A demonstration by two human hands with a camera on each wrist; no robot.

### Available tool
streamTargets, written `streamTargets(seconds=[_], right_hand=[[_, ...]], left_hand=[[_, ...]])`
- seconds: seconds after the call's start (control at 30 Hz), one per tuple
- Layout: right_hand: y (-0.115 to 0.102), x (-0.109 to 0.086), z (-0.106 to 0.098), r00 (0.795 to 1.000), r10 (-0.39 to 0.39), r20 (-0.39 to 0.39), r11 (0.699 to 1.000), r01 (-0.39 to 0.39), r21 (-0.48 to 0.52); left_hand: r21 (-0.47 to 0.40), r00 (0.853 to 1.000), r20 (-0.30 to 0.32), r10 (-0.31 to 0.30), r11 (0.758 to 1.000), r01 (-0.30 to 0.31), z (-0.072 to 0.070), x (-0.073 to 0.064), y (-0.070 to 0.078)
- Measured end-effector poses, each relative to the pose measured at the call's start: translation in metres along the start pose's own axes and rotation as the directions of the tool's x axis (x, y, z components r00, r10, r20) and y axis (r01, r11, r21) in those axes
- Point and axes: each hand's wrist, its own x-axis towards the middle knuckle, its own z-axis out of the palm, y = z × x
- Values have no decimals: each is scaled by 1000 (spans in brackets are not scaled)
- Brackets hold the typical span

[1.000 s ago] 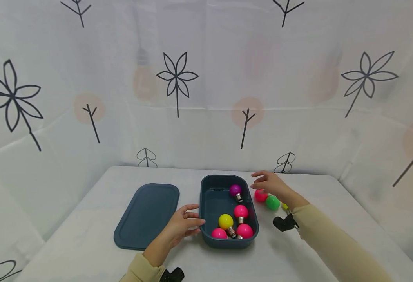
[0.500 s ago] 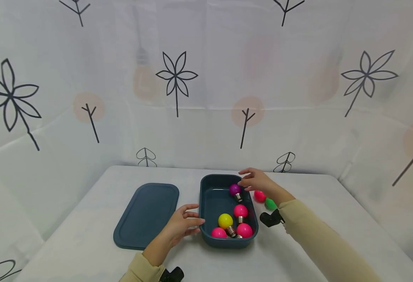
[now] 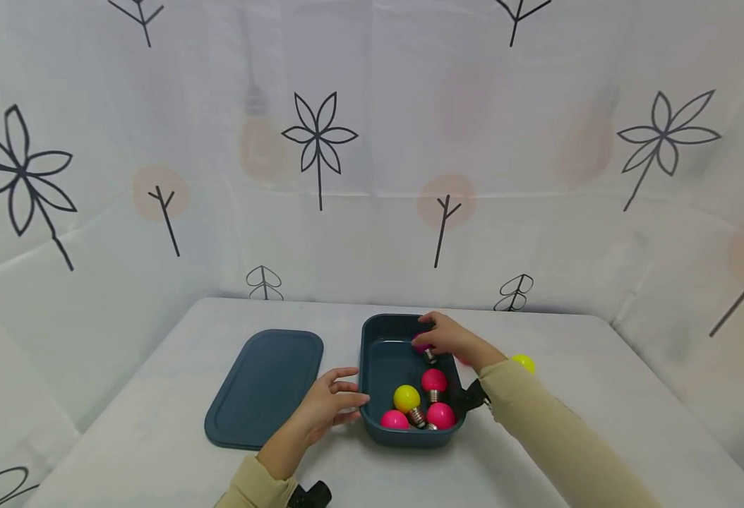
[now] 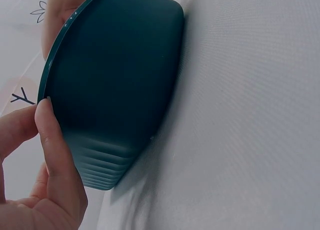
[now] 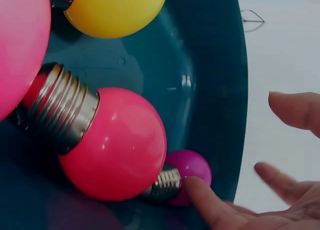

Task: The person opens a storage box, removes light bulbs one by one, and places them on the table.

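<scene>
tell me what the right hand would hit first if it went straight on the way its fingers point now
Most likely the purple bulb in the box: in the right wrist view, a finger of the right hand overlaps it. Whether that finger touches it or only passes in front is unclear.

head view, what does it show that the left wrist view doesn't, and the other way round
Only the head view shows the flat lid left of the box, the bulbs inside the box and a yellow bulb outside it. Only the left wrist view shows ridges on the box's outer wall. Both show the box, the left grip beside it and the white tabletop.
</scene>
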Motion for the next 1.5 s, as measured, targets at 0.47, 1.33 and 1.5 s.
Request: streamTargets(seconds=[0.47,1.33,1.5], right_hand=[[-2,10,12,995,-12,100,995,21,-98],[-9,5,19,984,-80,159,995,87,-41],[-11,-8,13,979,-127,160,992,123,33]], left_hand=[[4,1000,-1,1,1000,-1,0,1,0],[4,1000,1,5,1000,-5,-1,0,0],[6,1000,-6,-3,1000,3,0,1,-1]])
